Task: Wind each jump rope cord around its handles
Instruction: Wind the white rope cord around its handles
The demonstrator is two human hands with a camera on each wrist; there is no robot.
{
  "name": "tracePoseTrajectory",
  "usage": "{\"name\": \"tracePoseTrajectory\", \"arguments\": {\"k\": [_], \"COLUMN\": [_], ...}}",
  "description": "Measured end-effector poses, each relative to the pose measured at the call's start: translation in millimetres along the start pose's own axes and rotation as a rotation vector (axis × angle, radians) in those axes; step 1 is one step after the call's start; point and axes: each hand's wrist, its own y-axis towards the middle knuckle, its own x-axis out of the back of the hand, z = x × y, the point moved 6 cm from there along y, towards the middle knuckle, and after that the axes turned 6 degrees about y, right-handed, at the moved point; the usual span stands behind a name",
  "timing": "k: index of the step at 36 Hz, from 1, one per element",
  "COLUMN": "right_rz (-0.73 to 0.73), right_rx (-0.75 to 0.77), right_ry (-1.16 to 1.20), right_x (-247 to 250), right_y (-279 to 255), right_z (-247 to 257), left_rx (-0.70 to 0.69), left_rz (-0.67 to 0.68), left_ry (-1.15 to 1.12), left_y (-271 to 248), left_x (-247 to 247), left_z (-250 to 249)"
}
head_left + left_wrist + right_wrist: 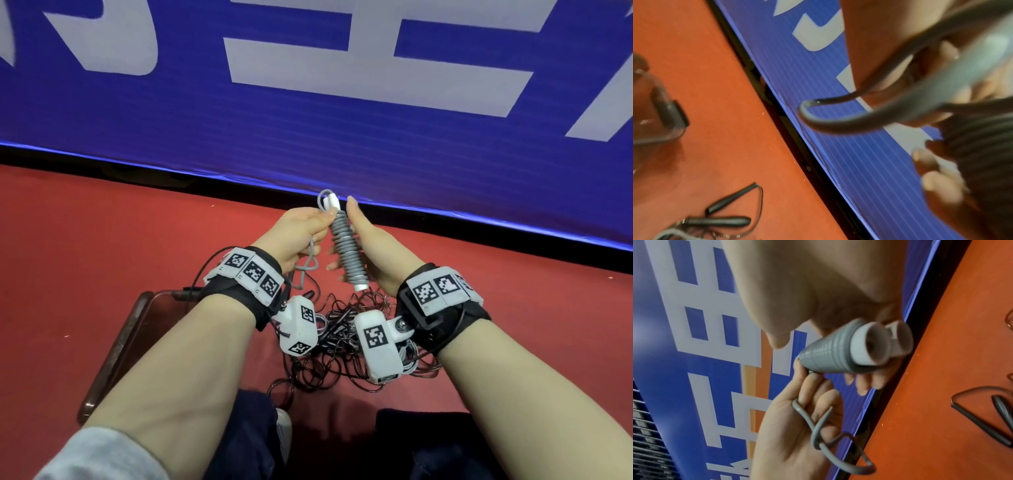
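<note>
A jump rope with two white handles (334,202) held side by side has its grey cord (346,250) wound round them in tight coils. My right hand (376,250) grips this bundle from the right, fingers curled round it and thumb pointing up. My left hand (305,229) pinches the cord at the top of the handles, where a small loop (322,198) sticks up. The loose tail of grey cord (308,265) hangs twisted below the left palm. The right wrist view shows the handle ends (869,344), the coils (826,353) and the tail (818,426) lying across the left hand (785,434).
A tangled pile of black jump ropes (342,339) lies on the red floor (102,240) under my wrists; black handles (719,220) show there. A blue banner (308,120) stands just beyond. A brown tray (116,346) sits at the left. My knees are below.
</note>
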Motion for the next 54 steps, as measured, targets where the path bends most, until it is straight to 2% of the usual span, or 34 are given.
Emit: {"name": "tracePoseTrajectory", "arguments": {"k": [3,6,9,13,16,20,23,27,33,38,43,47,54], "right_rz": [-0.037,-0.086,-0.163,-0.319,-0.331,-0.280,-0.192,-0.085,0.023,0.114,0.180,0.256,0.341], "right_rx": [-0.035,-0.054,-0.012,0.074,0.145,0.122,0.028,-0.035,-0.047,-0.058,-0.047,-0.084,-0.151], "right_ry": [-0.105,0.024,0.080,-0.034,-0.130,-0.184,-0.136,-0.055,0.132,0.279,0.440,0.397,0.329], "right_x": [-0.1,-2.0,-4.5,4.6,15.2,24.2,23.5,20.8,11.9,1.8,-11.6,-18.8,-21.5], "right_y": [3.8,6.2,9.6,13.0,12.4,11.9,12.6,15.0,10.4,0.7,-8.0,-13.3,-20.7], "right_z": [-5.8,-9.4,-9.9,-11.4,-6.6,-5.3,-11.8,-15.6,-10.4,-3.4,2.7,2.5,1.4], "left_rx": [-0.026,-0.040,-0.064,-0.080,-0.115,-0.159,-0.126,-0.051,0.016,-0.016,-0.032,-0.023,-0.039], "left_rz": [-0.092,-0.154,-0.206,-0.183,-0.091,0.102,0.167,0.196,0.211,0.193,0.107,0.122,0.265], "left_ry": [0.147,0.205,0.276,0.351,0.336,0.342,0.328,0.210,-0.035,-0.042,-0.123,-0.121,-0.075], "left_y": [1.7,2.2,1.8,3.9,2.7,-4.0,-4.5,-6.0,-9.0,-12.7,-14.1,-17.3,-20.7], "left_x": [-0.7,-9.6,-20.1,-27.0,-25.4,-25.9,-24.5,-17.5,-14.0,-13.1,-10.4,-11.8,-16.7], "left_z": [1.0,-2.5,-8.3,-10.6,-12.3,-9.7,-5.5,-3.1,-8.5,-20.9,-28.2,-28.2,-26.1]}}
